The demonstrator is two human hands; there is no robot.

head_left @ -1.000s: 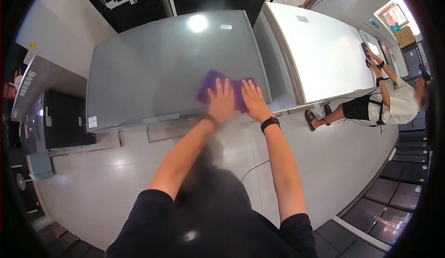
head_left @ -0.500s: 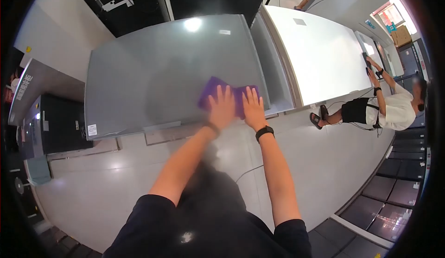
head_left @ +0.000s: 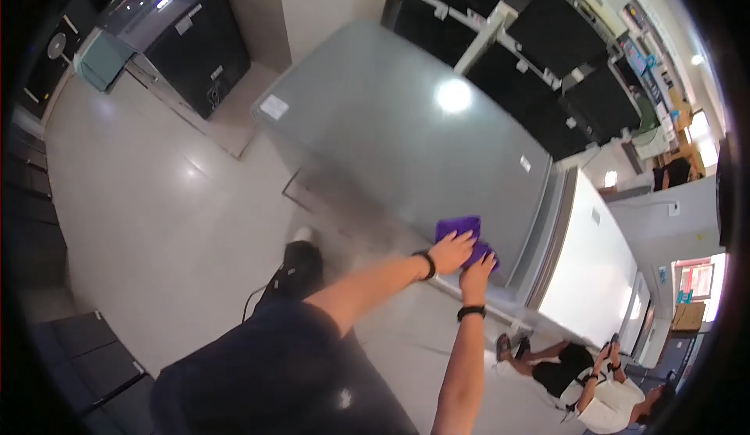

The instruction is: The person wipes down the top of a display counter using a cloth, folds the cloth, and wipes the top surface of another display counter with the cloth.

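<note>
Far left: a teal piece, soft-cornered, material unclear, beside a dark boxy cabinet with flat sides and pale labels. Below them, smooth pale floor tile with a slight sheen.

Centre: big grey lid, smooth and glossy, roughly rectangular with rounded corners (lens bends the edges). White rectangular sticker at its left corner; a round light reflection sits further right.

Purple cloth lies on the lid near its front edge, toward the right end. Looks like soft, matte fabric, angular outline, bunched where the hands meet it.

Left hand: open, fingers extended and slightly spread, laid over the cloth, pressing from above. Dark band on that wrist.

Right hand: just beside the left, also open, fingers extended onto the cloth's right part; can't tell if the thumb pinches an edge. Black wristband there too.

Right: white flat-topped unit, brownish edge trim; beyond it a co-worker in a loose pale shirt.
</note>
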